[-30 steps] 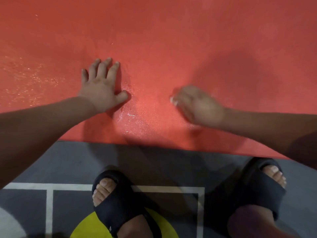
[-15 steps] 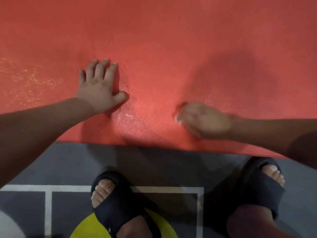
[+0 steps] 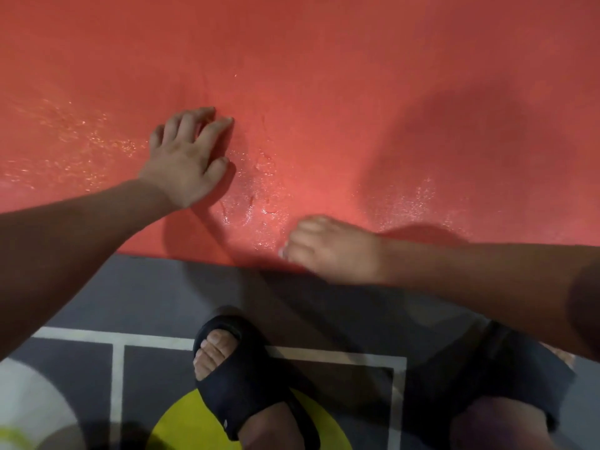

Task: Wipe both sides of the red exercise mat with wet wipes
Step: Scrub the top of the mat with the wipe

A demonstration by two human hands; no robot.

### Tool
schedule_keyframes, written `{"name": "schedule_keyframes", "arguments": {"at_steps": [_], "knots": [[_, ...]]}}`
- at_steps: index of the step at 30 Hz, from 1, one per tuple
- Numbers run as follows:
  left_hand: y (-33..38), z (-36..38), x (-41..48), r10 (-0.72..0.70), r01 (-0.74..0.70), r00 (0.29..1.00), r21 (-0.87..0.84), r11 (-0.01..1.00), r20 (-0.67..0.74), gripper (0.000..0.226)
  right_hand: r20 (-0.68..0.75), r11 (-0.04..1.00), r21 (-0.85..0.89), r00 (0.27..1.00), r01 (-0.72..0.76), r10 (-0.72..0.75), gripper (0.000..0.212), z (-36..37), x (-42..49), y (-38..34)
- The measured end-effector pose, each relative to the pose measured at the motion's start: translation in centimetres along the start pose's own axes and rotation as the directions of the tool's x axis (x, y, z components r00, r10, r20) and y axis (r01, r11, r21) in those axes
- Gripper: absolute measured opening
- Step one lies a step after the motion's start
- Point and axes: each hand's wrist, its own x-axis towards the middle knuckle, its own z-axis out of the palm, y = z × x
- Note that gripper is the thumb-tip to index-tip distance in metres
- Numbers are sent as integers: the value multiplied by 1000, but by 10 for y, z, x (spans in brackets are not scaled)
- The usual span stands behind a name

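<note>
Head view: mat [image 3: 324, 76] fills the upper half of the frame, red, lying flat on the floor [image 3: 130, 303], its near edge running left to right across the middle. Wet sheen shows at centre between the hands, at far left, and in a patch at centre right; the upper part looks matt.

A pale sliver, probably the wipe [image 3: 283, 253], peeks out at the tips of the right hand [image 3: 334, 248]. That hand is bunched, fingers curled under and blurred, and sits right on the near edge at lower centre. The left hand [image 3: 188, 157] lies up and to the left of it, fingers spread and slightly arched, pressing the mat and holding nothing.

From the right hand, nearly all the mat lies up the frame, and the unshiny stretch runs along its left-right length, so that hand looks best placed to sweep upward and sideways.

Black sandals [image 3: 246, 368] stand below on grey floor.
</note>
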Motion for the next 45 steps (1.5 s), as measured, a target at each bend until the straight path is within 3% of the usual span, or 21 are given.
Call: {"name": "schedule_keyframes", "arguments": {"at_steps": [3,5,7,9,11,13,16,19,21,22,24,26,28,29,32,34,36,39,42,44,45], "knots": [[-3,4,-6,-43,44,999,-27,999,15,73,37,990,-50,991,132,-130,15,-3,8,13],[-3,6,-8,-50,51,999,-53,997,21,75,-87,995,-89,996,-45,37,22,-14,27,50],[-2,6,-8,-53,54,998,-63,997,19,76,-255,930,-77,909,-358,329,21,-26,40,78],[-2,6,-7,-48,49,999,-57,997,12,76,-285,882,-27,849,-471,444,18,-17,44,67],[-4,7,-6,-42,42,999,-60,997,1,75,-179,945,-3,930,-327,322,15,-1,41,28],[-7,8,-7,-33,32,999,-62,998,-10,75,-42,996,8,995,-86,86,12,10,31,-7],[-14,10,-10,-4,4,1000,-58,998,-13,73,-10,997,-48,998,68,-68,12,7,36,1],[-17,11,-10,23,-24,1000,-55,998,-17,71,-159,973,-124,972,-193,172,19,-7,57,56],[-19,11,-9,31,-32,999,-39,999,-30,70,-255,894,-81,877,-440,408,20,-16,64,75],[-20,11,-8,32,-33,999,-29,999,-37,69,-275,872,-50,846,-487,457,19,-14,65,71],[-20,12,-6,28,-29,998,-16,999,-59,67,-197,923,-26,907,-383,371,15,-4,63,44],[-20,13,-5,26,-27,997,-8,1000,-77,66,-23,995,-8,995,-95,95,12,2,54,13],[-20,14,-5,31,-32,996,-7,999,-82,66,65,994,-14,992,106,-105,11,-1,52,14],[-21,14,-5,34,-35,996,-9,999,-79,66,49,991,-47,991,125,-122,13,-4,57,27],[-22,13,-5,43,-44,997,-11,999,-66,66,-153,974,-144,976,-177,155,17,-13,79,80],[-23,12,-5,47,-48,996,-7,999,-72,65,-276,895,-102,877,-435,394,15,-20,89,99],[-23,12,-5,43,-44,996,-8,999,-76,64,-269,869,-74,849,-489,454,13,-13,94,83],[-22,15,-5,29,-31,996,-15,999,-81,62,-104,971,-74,971,-225,217,8,8,80,28],[-23,16,-7,27,-28,996,-12,1000,-88,61,16,994,-58,996,89,-88,5,15,65,1],[-23,15,-7,35,-36,996,-13,999,-88,60,-9,984,-126,992,123,-125,5,12,72,18],[-24,15,-6,40,-41,995,-16,999,-91,59,-53,983,-177,997,49,-59,2,9,79,33]]}}
